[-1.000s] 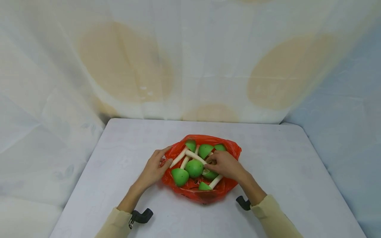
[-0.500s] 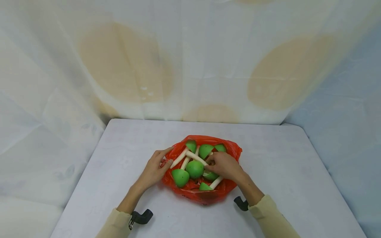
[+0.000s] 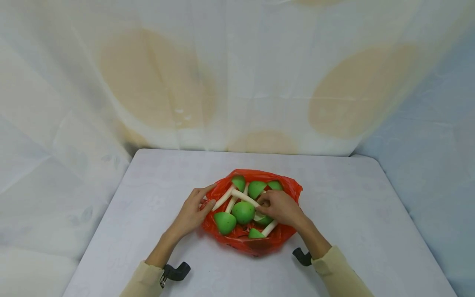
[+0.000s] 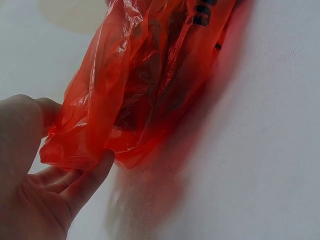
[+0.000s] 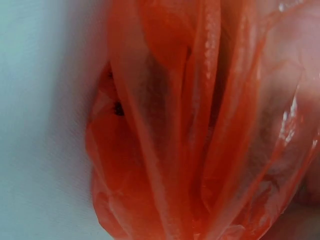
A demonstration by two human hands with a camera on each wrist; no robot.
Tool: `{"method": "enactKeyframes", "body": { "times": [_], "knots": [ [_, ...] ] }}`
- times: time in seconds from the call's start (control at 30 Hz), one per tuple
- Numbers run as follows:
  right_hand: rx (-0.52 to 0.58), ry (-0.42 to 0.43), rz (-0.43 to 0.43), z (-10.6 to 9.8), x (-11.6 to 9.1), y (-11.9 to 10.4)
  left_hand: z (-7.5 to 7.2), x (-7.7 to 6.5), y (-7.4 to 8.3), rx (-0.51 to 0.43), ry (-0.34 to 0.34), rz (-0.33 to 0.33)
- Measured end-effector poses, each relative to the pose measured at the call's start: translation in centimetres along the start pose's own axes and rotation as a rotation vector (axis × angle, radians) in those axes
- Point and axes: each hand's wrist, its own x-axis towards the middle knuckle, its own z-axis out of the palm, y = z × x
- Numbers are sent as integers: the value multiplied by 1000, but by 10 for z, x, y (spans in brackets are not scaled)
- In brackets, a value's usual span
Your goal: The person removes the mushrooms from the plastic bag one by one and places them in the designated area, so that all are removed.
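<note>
A red plastic bag [image 3: 256, 247] lies with its mouth spread wide on the table, holding several toy mushrooms with dotted green caps and white stems. In the left wrist view my left hand [image 4: 55, 195] grips a corner of the bag between thumb and fingers. The head view has that left hand [image 3: 193, 209] at the bag's left rim, close to a white stem [image 3: 224, 199]. Over the right part of the opening, my right hand [image 3: 281, 206] has curled fingers at the end of a mushroom's stem [image 3: 245, 196]. Red film hides most of the right wrist view.
A white table [image 3: 352, 214] bears the bag near its middle. Pale cloth [image 3: 267, 74] with tan spots hangs behind, and more cloth [image 3: 441, 144] hangs at the right side. Black wrist mounts [image 3: 177, 271] show by both sleeves.
Nearly everything holds still. My left hand keeps its grip on the bag's rim, and my right hand stays at the mushroom stem with only a slight shift of the forearm.
</note>
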Motion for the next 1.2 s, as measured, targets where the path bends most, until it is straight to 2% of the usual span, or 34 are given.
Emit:
{"method": "enactKeyframes", "body": {
  "times": [0.17,0.5,0.83,1.2],
  "knots": [
    [33,16,6,-2,-2,0,0,0,0,4,3,3],
    [175,49,17,-6,-6,4,0,0,1,4,-1,-9],
    [242,109,-19,-11,-9,0,-2,0,0,2,-3,2],
    [290,152,-56,-28,-17,-2,-1,1,-1,-3,-9,1]
  ]
}}
